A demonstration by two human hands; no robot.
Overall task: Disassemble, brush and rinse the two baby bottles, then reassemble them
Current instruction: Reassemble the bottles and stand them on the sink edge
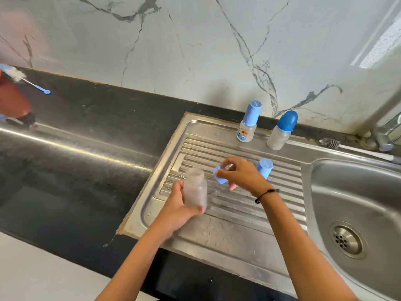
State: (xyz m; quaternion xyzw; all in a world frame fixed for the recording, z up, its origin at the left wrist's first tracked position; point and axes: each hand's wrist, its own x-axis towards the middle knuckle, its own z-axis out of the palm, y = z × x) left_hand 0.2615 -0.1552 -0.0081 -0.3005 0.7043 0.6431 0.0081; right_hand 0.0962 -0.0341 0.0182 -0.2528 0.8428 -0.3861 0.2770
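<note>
Over drainboard [238, 213], left hand [178, 205] gripping bottle [195, 187], right fingers [221, 173] pinching blue collar [220, 180]

two capped bottles [247, 124] crowd the drainboard's [227, 231] back edge; front ribs bare.

Bare forearms, no sleeves, black cord bracelet [266, 195] on right wrist

At the upper part of your frame stood a white marble wall [195, 40] with dark veins. Below it ran a black countertop [86, 118], crossing from the left edge toward the centre. At the far left edge you had a blurred reddish-brown object [13, 98], too unclear to identify.
</note>
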